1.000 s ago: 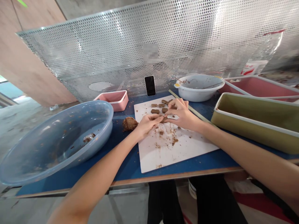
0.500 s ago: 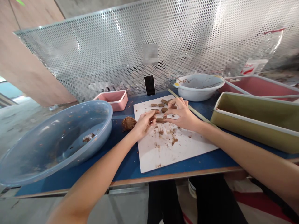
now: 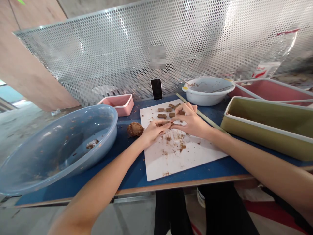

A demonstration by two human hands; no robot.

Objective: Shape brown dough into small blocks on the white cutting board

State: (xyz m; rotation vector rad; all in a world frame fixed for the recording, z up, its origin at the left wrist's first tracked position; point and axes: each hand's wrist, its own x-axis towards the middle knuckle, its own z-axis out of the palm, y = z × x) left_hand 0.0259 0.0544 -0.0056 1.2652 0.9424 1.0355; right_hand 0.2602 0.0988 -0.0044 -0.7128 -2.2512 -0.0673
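Observation:
Over the white board (image 3: 158, 163), the fingertips of my two hands meet around a small brown clay piece (image 3: 171, 123), mostly covered by the fingers. My left hand (image 3: 155, 130) is closed on its left end. Thumb and fingers of my right hand (image 3: 189, 120) pinch it from the other side. Short clay pieces (image 3: 161, 116) lie in loose rows just beyond the hands, some partly hidden by the right one. A larger rough clay lump (image 3: 135, 129) sits left of the board on the blue tabletop. Brown smears and crumbs (image 3: 182, 147) mark the board nearer to me.
A large blue basin (image 3: 107, 143) stands at left, a small pink box (image 3: 126, 106) behind it. A phone (image 3: 156, 89) leans on the perforated metal screen (image 3: 122, 58). To the right are a stick (image 3: 207, 120), a white basin (image 3: 207, 98), a green trough (image 3: 264, 137) and a pink tray (image 3: 276, 89).
My left hand has moved right to meet the right hand's fingertips, uncovering a clay piece behind it. The strip between the hands is now mostly hidden. My right hand has barely moved.

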